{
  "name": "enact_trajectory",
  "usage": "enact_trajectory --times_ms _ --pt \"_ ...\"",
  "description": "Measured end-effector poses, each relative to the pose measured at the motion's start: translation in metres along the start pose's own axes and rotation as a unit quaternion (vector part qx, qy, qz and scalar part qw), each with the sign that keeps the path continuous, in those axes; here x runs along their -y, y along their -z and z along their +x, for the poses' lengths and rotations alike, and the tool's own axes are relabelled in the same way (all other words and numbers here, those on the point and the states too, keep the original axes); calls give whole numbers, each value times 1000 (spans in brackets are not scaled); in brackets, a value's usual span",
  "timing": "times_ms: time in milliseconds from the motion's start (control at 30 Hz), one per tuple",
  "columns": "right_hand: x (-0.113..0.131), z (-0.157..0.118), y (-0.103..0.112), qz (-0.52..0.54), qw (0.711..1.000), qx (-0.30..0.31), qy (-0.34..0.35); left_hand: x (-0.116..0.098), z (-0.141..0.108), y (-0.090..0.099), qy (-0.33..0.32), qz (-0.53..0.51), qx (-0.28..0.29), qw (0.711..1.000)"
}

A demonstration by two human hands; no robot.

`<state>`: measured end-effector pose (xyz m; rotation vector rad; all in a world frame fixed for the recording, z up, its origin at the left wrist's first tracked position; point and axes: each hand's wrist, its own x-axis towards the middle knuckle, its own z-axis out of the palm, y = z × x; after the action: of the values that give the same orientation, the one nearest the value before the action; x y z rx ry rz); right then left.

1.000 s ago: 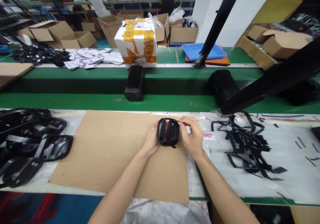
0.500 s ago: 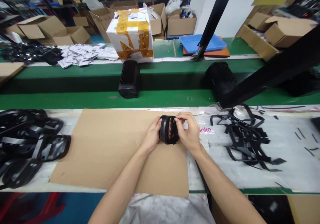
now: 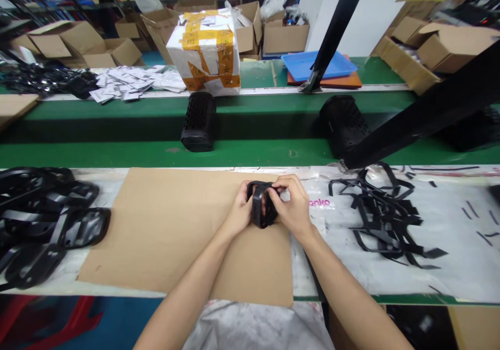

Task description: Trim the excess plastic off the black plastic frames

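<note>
Between both hands, over the right part of a brown cardboard sheet, is a black frame-shaped plastic part with an open middle. My left hand grips its left side, fingers partly behind it. My right hand pinches the upper right edge between thumb and fingers. Whether a thin strip lies in that pinch is too small to tell. To the right lies a tangled heap of black strips on the white sheet. Similar black frame parts are piled at the left.
Beyond the work surface, two black perforated housings stand on the green bench. A slanted black post rises at the right. Farther back are a taped white box, a blue tray and white packets.
The black frame part has turned in my hands, so its opening shows at a different angle. Both hands stay in nearly the same place, and the view has shifted slightly.
</note>
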<state>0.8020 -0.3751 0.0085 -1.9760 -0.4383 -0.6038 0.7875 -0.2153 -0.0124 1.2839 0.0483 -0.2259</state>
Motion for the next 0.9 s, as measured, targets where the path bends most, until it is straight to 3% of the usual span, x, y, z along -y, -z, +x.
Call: enact_trajectory --times_ms 100,267,433,600,800,900 --pt "-2 0 -1 -5 1000 8 -24 -4 -2 -4 -31 47 -24 998" --pt "-8 1 -2 52 992 111 -17 -13 -5 -8 -49 81 -15 995" --pt "-6 -1 -4 64 992 108 -35 -9 -8 -7 27 30 2 999" --pt "-6 -3 -5 70 991 105 -47 -9 -6 -7 56 -70 22 996" --pt "-10 -7 -5 117 983 96 -106 -25 -1 -2 191 -256 143 937" --pt "-9 -8 -5 125 980 110 -113 -26 0 0 226 -276 154 922"
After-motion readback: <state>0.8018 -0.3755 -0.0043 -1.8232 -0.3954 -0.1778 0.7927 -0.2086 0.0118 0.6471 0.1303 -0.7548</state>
